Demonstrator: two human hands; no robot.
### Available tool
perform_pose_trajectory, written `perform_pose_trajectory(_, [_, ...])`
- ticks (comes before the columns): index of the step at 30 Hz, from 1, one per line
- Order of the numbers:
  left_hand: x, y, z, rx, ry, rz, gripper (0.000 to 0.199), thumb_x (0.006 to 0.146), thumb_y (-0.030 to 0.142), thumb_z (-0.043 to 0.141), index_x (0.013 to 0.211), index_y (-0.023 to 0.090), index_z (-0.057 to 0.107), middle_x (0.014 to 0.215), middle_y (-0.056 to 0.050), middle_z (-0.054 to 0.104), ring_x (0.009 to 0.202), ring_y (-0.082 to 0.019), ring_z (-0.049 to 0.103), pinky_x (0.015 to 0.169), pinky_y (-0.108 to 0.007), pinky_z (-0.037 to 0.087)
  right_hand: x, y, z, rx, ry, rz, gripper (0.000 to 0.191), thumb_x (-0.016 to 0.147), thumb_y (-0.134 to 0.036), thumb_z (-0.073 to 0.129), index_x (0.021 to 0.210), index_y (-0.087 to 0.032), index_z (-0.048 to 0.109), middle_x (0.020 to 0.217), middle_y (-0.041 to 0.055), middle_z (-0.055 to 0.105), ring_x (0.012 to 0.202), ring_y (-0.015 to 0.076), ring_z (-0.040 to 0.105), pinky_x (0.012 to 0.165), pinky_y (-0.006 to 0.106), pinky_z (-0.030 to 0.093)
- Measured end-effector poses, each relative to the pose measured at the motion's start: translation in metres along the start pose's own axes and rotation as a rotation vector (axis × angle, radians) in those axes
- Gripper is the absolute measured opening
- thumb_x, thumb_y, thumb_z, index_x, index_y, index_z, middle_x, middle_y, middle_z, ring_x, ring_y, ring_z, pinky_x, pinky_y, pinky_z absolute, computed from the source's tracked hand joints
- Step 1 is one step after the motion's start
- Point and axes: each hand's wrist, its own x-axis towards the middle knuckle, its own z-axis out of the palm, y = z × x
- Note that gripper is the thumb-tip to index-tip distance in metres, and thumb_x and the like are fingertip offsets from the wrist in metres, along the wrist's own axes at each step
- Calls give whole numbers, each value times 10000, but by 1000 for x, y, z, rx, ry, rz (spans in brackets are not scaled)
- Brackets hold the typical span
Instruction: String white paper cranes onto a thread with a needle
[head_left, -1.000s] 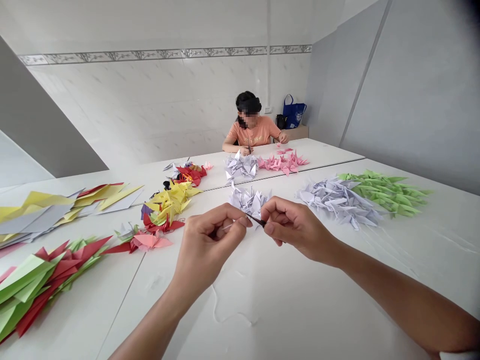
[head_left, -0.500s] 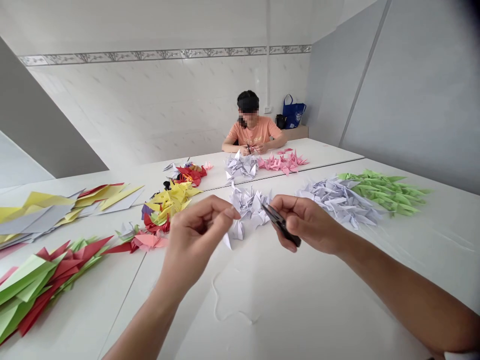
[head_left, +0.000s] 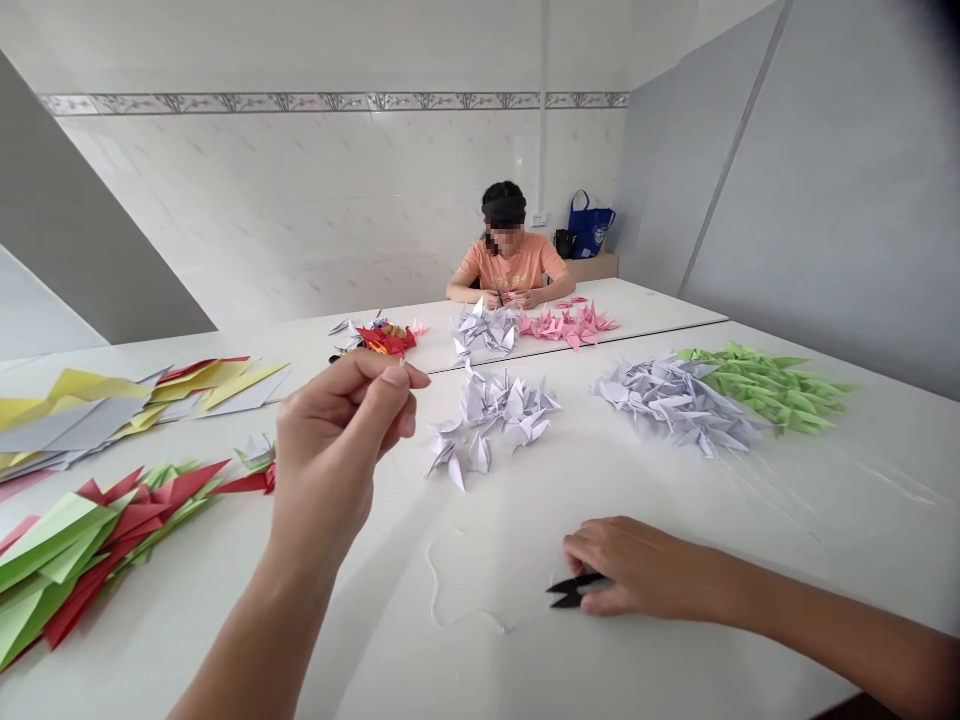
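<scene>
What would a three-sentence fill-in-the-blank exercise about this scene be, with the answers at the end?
The right hand is at the small, pointed thread snips, coloured ____.
The left hand is raised, its thumb meeting its ____ finger.
As pictured, the bright green folded-paper pile adjoins a white folded-paper pile on its ____ side.
Missing words: black; index; left.

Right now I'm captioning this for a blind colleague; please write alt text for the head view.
A person's left hand is raised in a pinch, while the right hand is lower, around black snips, over a white table with a white string on it. Folded-paper piles in several colours lie around; another person in an orange top sits opposite.
</scene>
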Motion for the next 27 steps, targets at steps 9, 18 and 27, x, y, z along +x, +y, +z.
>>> perform_pose_trajectory(9, [-9, -3, 11, 87, -244, -3, 213, 923, 239, 582, 726, 191, 648, 566, 19, 506, 520, -91, 419, 481, -230, 293, 6, -38, -47, 182, 351, -221, 208, 1075, -293, 273, 886, -237, 339, 647, -70, 300, 551, 133, 239, 556, 298, 230])
perform_pose_trajectory(18, [-16, -3, 20, 97, -340, -27, 232, 941, 265, 566, 738, 184, 646, 555, 29, 511, 516, -82, 454, 484, -199, 320, 35, -87, -73, 685, 693, -617, 306, 1080, -493, 331, 914, -243, 391, 710, -42, 355, 631, 143, 359, 615, 306, 324])
perform_pose_trajectory(27, [-19, -12, 26, 124, -374, -94, 236, 944, 297, 559, 741, 198, 627, 613, 18, 514, 528, -88, 353, 489, -231, 264, 45, -84, -78, 862, 710, -675, 284, 1086, -378, 359, 840, -239, 374, 658, -61, 307, 573, 124, 316, 584, 289, 308])
